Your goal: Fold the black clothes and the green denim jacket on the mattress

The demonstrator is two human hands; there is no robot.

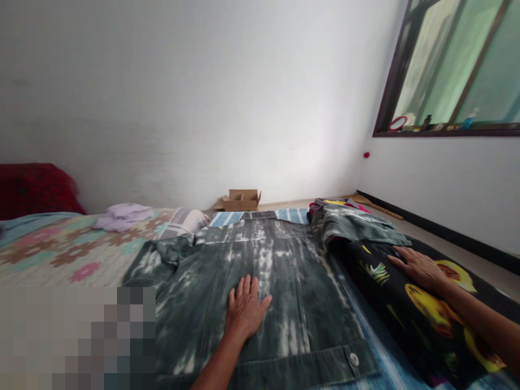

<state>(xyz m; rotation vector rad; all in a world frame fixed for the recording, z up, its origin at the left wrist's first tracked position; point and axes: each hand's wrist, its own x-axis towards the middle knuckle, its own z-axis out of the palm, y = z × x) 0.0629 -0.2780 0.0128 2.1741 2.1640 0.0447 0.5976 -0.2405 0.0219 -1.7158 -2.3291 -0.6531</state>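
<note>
A dark green and white tie-dyed denim jacket [276,281] lies spread with its collar toward the wall and its button hem near me. On its middle my left hand [246,310] rests flat, palm down, fingers apart. To the right, my right hand [420,268] lies with fingers stretched out on a black cloth with yellow fruit prints [400,319], close to the jacket's right sleeve [361,225], which drapes over that cloth. The left sleeve [156,265] is bent and lies on the floral bedding. Neither hand grips anything.
Blue striped cloth [379,346] lies under the jacket. An open cardboard box [241,200] stands by the wall. At the left are floral bedding [60,249], a lilac cloth [124,216] and a red item [36,189]. A window [455,70] is at the upper right. Pixelation hides the lower left.
</note>
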